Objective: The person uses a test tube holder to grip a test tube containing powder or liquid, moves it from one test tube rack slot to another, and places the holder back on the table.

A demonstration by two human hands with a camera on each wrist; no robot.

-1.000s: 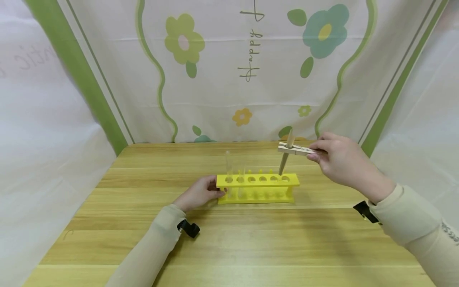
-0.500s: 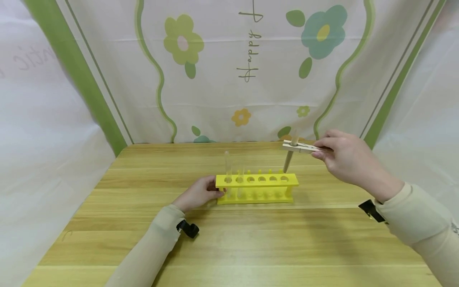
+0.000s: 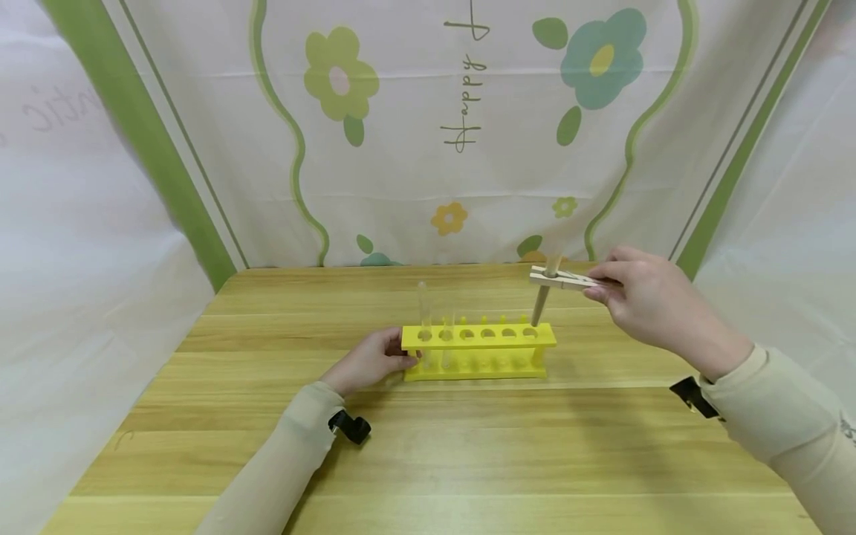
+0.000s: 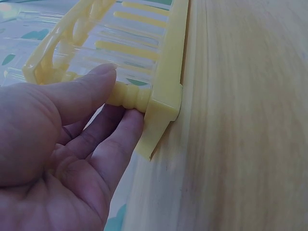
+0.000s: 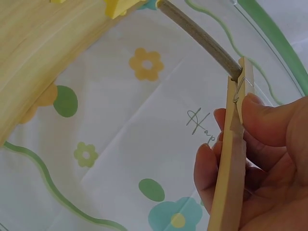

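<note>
My left hand (image 3: 368, 362) pinches the left end post (image 4: 131, 96) of a yellow test tube rack (image 3: 478, 345) between thumb and fingers. Two clear test tubes stand in the rack's leftmost holes, the taller tube (image 3: 424, 306) at the end and the shorter tube (image 3: 448, 319) beside it. With thumb and fingers, my right hand (image 3: 652, 306) grips a wooden test tube holder (image 3: 568, 281). Its clip end clasps a test tube (image 3: 541, 303) with grey-brown contents, slightly tilted. The lower end of this tube appears at the rightmost hole; whether it has entered cannot be told.
The rack stands on a wood-grain table (image 3: 428, 453). A white cloth with printed flowers (image 3: 401, 163) hangs behind the table's far edge. More white cloth (image 3: 87, 245) hangs at the left side. Several yellow pegs line the rack's back.
Compared with a second ago, my right hand has shifted right, carrying the holder and tube, then lowered slightly in the last half second. My left hand stays on the rack.
</note>
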